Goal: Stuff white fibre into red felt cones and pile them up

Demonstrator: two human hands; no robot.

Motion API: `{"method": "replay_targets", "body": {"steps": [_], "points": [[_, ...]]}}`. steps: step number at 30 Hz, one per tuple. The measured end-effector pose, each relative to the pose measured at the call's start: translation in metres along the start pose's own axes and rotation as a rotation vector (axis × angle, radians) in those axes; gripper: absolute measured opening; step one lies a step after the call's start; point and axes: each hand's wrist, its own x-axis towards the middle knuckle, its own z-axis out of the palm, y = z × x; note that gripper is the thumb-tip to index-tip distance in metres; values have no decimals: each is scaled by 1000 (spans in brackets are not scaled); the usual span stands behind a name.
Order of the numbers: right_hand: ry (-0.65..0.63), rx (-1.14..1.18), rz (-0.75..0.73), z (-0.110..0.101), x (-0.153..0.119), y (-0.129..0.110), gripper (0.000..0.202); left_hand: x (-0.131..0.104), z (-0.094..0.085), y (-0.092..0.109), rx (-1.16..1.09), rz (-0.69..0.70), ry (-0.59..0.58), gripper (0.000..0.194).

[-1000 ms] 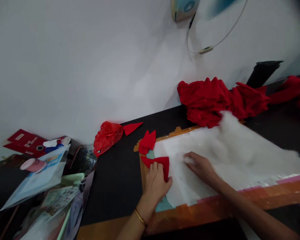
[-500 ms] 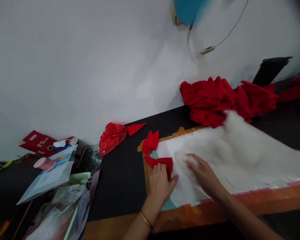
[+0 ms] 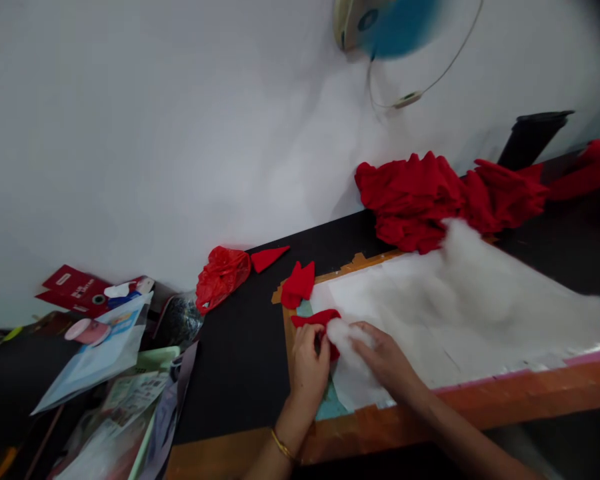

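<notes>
Fingers of my left hand (image 3: 310, 357) are closed on a small red fabric piece (image 3: 316, 317) at the left end of the white sheet. A tuft of white stuffing (image 3: 347, 333) is pinched in my right hand (image 3: 383, 357), its near end against the open edge of the red piece. Just beyond lies another red fabric piece (image 3: 299, 284), and a red pointed piece (image 3: 270, 258) rests farther back. A large mound of white stuffing (image 3: 475, 280) spreads over the white sheet (image 3: 350, 387) to the right.
A heap of red fabric (image 3: 415, 200) lies at the back by the wall, beside a black bin (image 3: 535, 140). A red plastic bag (image 3: 223, 275) sits left of the sheet. Farther left are a red box (image 3: 75, 290) and a green basket (image 3: 163, 358). A fan (image 3: 395, 27) hangs above.
My right hand has brought the tuft of stuffing leftward to the red fabric piece. My left hand has shifted from lying over the piece to gripping its edge. The view has moved slightly.
</notes>
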Motion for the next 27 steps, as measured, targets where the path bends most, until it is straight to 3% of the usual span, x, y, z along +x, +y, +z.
{"method": "replay_targets", "body": {"steps": [3, 5, 7, 12, 14, 16, 18, 20, 21, 23, 25, 27], "points": [[56, -329, -217, 8, 11, 13, 16, -3, 0, 12, 14, 152, 41, 14], [42, -373, -220, 9, 15, 17, 15, -4, 1, 16, 8, 245, 35, 15], [23, -194, -162, 11, 15, 14, 17, -4, 4, 19, -22, 297, 32, 16], [-14, 555, 74, 27, 3, -1, 23, -10, 7, 29, -130, 370, 10, 16], [15, 651, 101, 35, 0, -3, 19, -14, 4, 31, -149, 442, -53, 18], [51, 672, 93, 40, 1, -4, 20, -15, -2, 28, -162, 473, -31, 23], [55, 674, 67, 42, 2, -7, 25, -9, -8, 23, -248, 335, 148, 38], [52, 612, 29, 42, 5, -10, 34, 4, -12, 20, -463, 37, 330, 59], [53, 562, 8, 43, 6, -11, 37, 12, -12, 19, -614, -110, 331, 65], [62, 429, -47, 44, 9, -11, 39, 26, -10, 23, -888, -342, 200, 65], [78, 260, -125, 44, 14, -8, 34, 35, -4, 29, -1014, -465, 120, 61], [91, 106, -190, 43, 18, -5, 24, 35, 4, 36, -1015, -503, 178, 59]]}}
